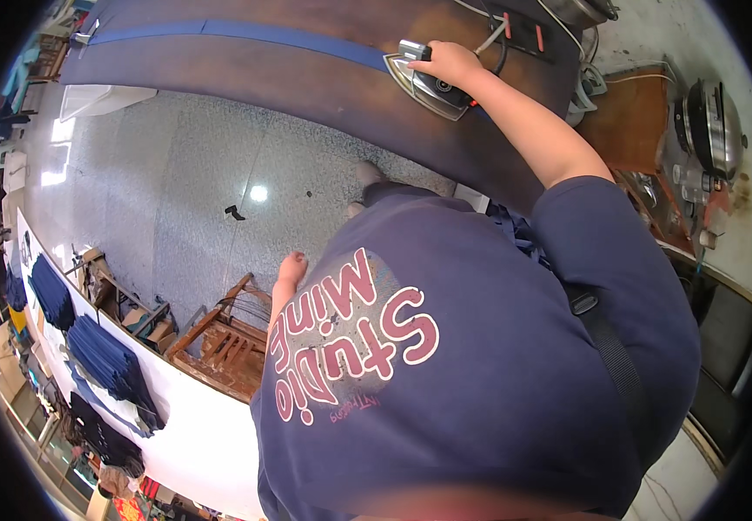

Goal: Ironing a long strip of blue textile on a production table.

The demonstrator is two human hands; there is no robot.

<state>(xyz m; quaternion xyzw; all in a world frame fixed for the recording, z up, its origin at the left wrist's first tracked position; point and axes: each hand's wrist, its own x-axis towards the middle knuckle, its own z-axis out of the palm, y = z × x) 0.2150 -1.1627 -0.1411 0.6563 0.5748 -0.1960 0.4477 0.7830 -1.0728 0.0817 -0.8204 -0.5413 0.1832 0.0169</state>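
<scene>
My right hand (446, 64) is closed around the handle of a steam iron (438, 88), which rests on a dark, stained ironing surface (323, 98). The iron's pointed end meets the right end of a long blue fabric strip (284, 38) lying flat across that surface. The strip's far left end is by a small pale object (86, 38). My left hand (293, 267) hangs low beside my body over the speckled floor, its fingers curled in and nothing visible in them. A cable and hose run up from the back of the iron.
A wooden chair (219, 345) stands at my left, near a white table (206, 430) bearing stacks of dark blue fabric (112, 358). A black scrap (235, 213) lies on the floor. At right are a brown wooden cabinet (636, 120) and a lidded metal pan (718, 130).
</scene>
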